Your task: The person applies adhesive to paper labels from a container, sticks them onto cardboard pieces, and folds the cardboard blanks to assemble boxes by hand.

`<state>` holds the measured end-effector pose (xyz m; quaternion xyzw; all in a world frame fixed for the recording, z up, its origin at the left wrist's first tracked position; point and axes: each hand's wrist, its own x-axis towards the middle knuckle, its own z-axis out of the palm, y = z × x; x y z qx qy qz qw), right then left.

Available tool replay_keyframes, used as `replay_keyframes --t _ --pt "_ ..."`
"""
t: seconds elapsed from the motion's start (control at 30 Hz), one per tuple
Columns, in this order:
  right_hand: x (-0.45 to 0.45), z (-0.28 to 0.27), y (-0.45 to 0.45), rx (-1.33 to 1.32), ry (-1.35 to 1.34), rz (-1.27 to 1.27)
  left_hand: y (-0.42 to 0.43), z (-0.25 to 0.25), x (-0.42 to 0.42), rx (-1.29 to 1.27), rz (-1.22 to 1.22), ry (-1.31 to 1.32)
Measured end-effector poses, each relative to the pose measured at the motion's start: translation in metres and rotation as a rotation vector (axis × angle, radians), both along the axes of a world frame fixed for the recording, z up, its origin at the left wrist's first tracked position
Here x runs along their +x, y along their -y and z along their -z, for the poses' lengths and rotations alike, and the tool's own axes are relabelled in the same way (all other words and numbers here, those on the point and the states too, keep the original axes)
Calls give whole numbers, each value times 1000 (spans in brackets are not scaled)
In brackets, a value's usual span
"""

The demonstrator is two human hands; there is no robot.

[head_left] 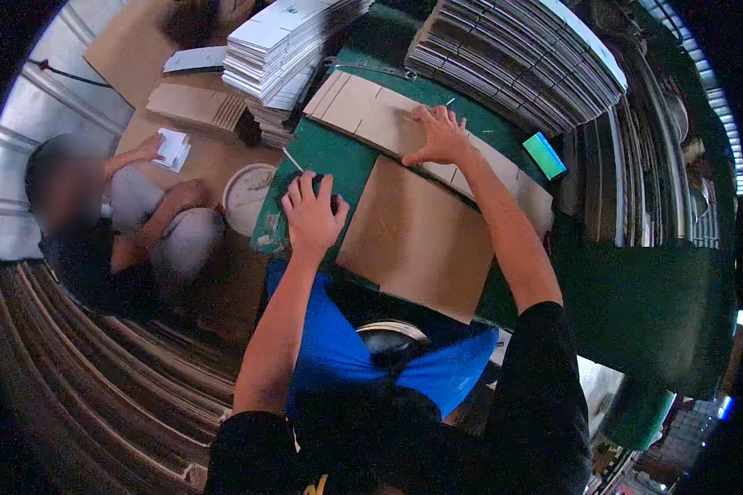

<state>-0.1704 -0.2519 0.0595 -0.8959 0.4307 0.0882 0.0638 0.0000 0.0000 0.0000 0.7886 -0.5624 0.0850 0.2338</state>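
My left hand [312, 219] rests at the left edge of the green table, its fingers curved over a small dark object [335, 200] that is mostly hidden under the palm. My right hand [442, 139] lies with fingers spread on a long, slotted cardboard piece [367, 106], pressing on its upper middle. Nearer my body, a flat brown cardboard sheet [417, 235] lies against the long piece and reaches over the front table edge. A thin white strip [292, 160] lies just beyond my left fingertips.
Tall stacks of flat cardboard [504, 66] and white cardboard pieces [260, 62] stand at the back. A phone with a green screen [545, 155] lies to the right. At left, a seated person [140, 206] holds white pieces [173, 149] beside a round white bucket [248, 198].
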Motion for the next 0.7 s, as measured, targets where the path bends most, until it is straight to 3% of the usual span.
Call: replay_keyframes --t 0.07,0.2,0.27,0.47,0.6,0.7 --pt "-7 8 4 -24 130 -24 1 0 -1 -32 1 -27" --pt "-25 -28 3 -4 194 -23 1 -8 -2 -60 4 -12" --pt "-54 -42 18 -86 351 -64 5 -5 1 -68 5 -2" --pt "-171 -56 23 75 386 -119 3 -7 0 -63 -5 17" --pt "-193 -40 5 179 295 -65 2 -6 -2 -50 3 20" --pt "-200 -24 1 113 150 7 0 -6 -3 -11 1 40"
